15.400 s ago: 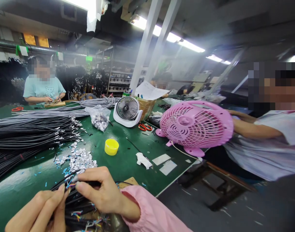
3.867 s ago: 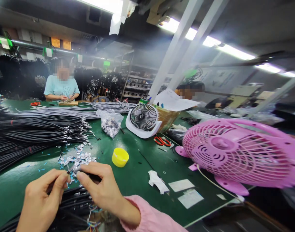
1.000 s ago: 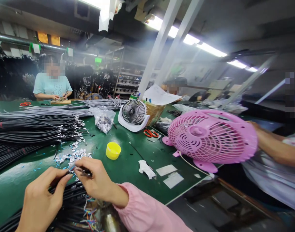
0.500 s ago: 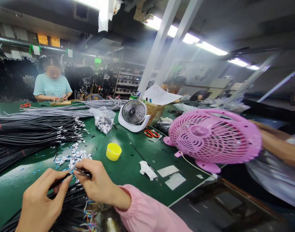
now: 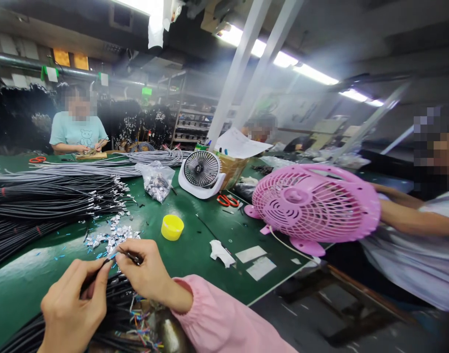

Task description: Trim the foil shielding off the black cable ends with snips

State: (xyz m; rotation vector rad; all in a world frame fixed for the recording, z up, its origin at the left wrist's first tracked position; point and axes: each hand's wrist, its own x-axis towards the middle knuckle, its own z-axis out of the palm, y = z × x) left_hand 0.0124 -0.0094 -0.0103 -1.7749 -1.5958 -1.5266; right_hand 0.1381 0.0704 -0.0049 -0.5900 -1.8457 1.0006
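Note:
My left hand (image 5: 74,301) is closed in a pinch on the end of a black cable (image 5: 105,261). Close beside it, my right hand (image 5: 147,270) grips dark, slim tweezers (image 5: 134,257), their tips near the cable end. The fingers partly hide this end. Below both hands lies a bundle of black cables (image 5: 116,299) with stripped, coloured wire ends (image 5: 139,321). Just beyond the fingers is a scatter of silvery foil scraps (image 5: 119,235) with small blue bits.
Bundled black cables (image 5: 43,201) lie left. Ahead are a yellow cup (image 5: 172,227), a bag of small parts (image 5: 157,181), a white fan (image 5: 201,169) and orange-handled scissors (image 5: 227,200). A pink fan (image 5: 312,203) stands right, near a person's arm (image 5: 404,215). Another person (image 5: 79,130) sits across.
The view has shifted slightly, with the pink fan now further left and more of the person at right showing. My hands stay together at the cable end, with small finger movements.

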